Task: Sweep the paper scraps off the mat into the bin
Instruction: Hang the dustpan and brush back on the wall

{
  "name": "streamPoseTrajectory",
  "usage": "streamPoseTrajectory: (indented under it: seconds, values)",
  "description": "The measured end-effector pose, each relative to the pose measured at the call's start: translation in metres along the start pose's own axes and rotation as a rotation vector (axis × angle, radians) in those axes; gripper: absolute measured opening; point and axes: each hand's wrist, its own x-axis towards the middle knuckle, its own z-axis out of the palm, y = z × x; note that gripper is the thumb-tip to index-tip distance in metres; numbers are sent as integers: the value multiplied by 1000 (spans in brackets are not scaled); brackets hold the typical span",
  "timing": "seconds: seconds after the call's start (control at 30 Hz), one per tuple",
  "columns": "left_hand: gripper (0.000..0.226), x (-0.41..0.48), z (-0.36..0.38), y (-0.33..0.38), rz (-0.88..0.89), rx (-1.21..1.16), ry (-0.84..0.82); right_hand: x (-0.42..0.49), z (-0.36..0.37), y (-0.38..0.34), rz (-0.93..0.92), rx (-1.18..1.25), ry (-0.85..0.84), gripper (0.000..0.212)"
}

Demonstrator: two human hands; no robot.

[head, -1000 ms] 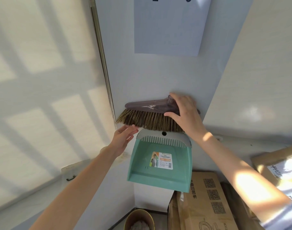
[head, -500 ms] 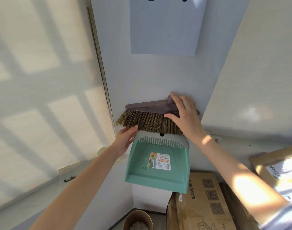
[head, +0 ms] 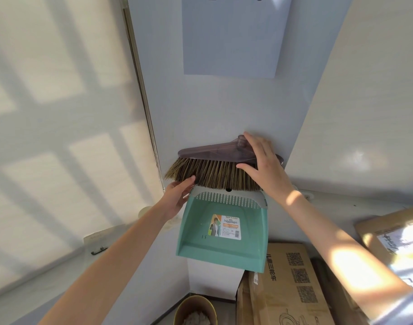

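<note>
While reaching to unhook the tools: right hand [head: 263, 165] clasping brown-bristled plastic brush head [head: 215, 167], left hand [head: 177, 195] gripping teal plastic dustpan [head: 224, 233].

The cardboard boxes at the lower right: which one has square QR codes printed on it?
The lower cardboard box directly beneath the green dustpan; the upper box at the right edge shows a white label instead.

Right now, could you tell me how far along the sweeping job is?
Nothing looks done yet: no mat or scraps are in view. In hand: the right hand is on the brush and the left hand is at the top corner of the dustpan, both up against the wall. Left: taking them down, sweeping, and emptying into the bin below.
</note>
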Motion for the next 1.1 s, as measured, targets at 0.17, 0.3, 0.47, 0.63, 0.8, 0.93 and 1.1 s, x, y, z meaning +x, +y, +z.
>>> streamPoseTrajectory:
  seconds: [0.17,0.3,0.47,0.63,0.8,0.93,1.1]
  values:
    - [84,0,-2,1,8,22,-4,-3,-1,4,-23,-46,23,75]
    - [91,-1,-4,1,10,33,8,-3,-3,5,-20,-38,35,71]
    - [75,-1,-3,-2,8,72,-10,-2,-4,6,-19,-53,35,72]
    - [80,-1,-3,-4,-5,81,-4,-4,-6,7,-17,-74,24,72]
    - [88,-3,1,-2,-5,73,-3,-6,-6,8,-7,-74,28,70]
    - [88,-6,4,-2,-9,85,-2,-10,-7,10,17,-63,30,68]
    - [80,-10,7,-1,-11,118,-18,-13,-7,11,32,-37,27,67]
